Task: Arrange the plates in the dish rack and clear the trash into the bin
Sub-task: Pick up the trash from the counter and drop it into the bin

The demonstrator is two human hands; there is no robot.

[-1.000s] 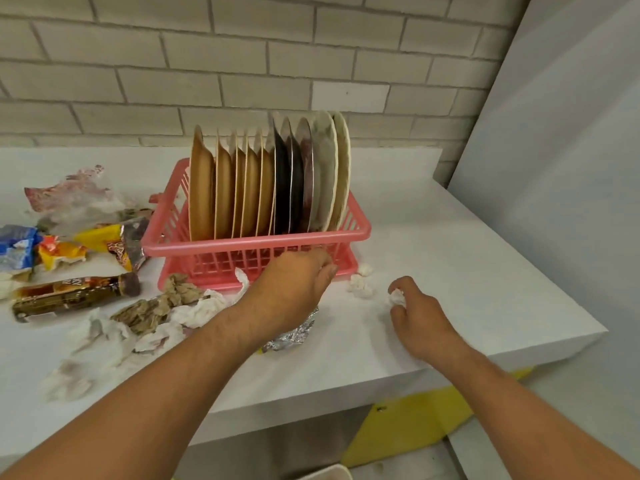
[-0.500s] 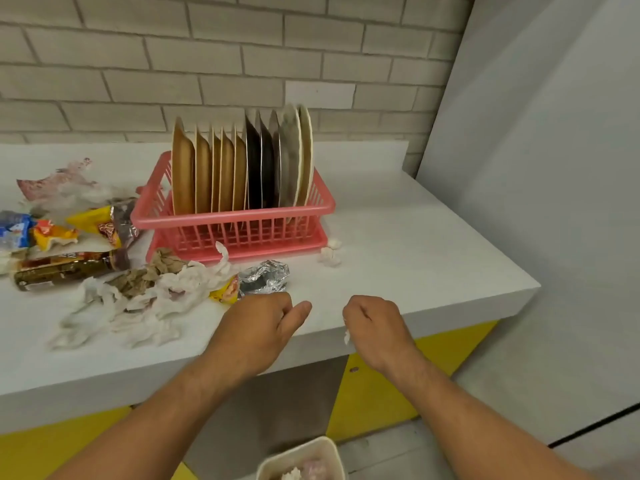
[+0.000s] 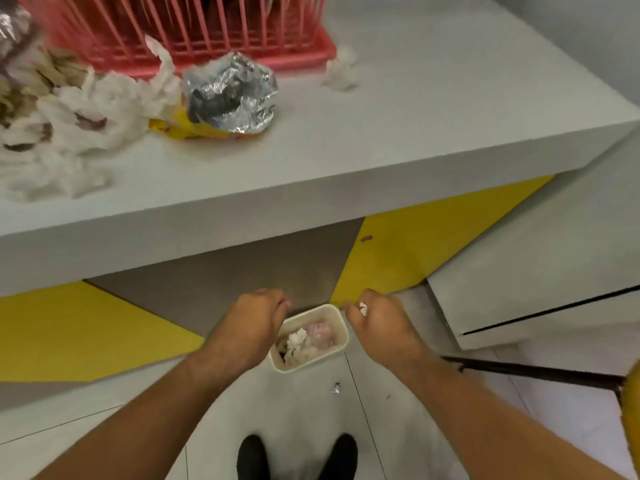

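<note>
A small cream bin point(image 3: 304, 364) stands on the floor below the counter, with crumpled tissue inside. My left hand point(image 3: 249, 327) hovers over its left rim, fingers curled; nothing shows in its grip. My right hand point(image 3: 377, 323) hangs over the right rim and pinches a white tissue scrap point(image 3: 362, 308). Above, the pink dish rack point(image 3: 207, 29) sits on the white counter point(image 3: 346, 161); its plates are cut off by the frame. In front of the rack lie a crushed foil wrapper point(image 3: 230, 95), a pile of white tissues point(image 3: 86, 112) and a small tissue ball point(image 3: 341, 72).
The thick counter edge point(image 3: 311, 209) juts out above the bin. A tiny foil scrap point(image 3: 335, 388) lies on the floor tiles near my shoes point(image 3: 252, 459). A dark broom handle point(image 3: 536, 372) lies at the right, and a white wall panel point(image 3: 519, 289) beside it.
Both hands came off the counter and dropped down to the bin on the floor. My view tilted down, so the rack's plates left the frame. The right hand still carries the tissue scrap.
</note>
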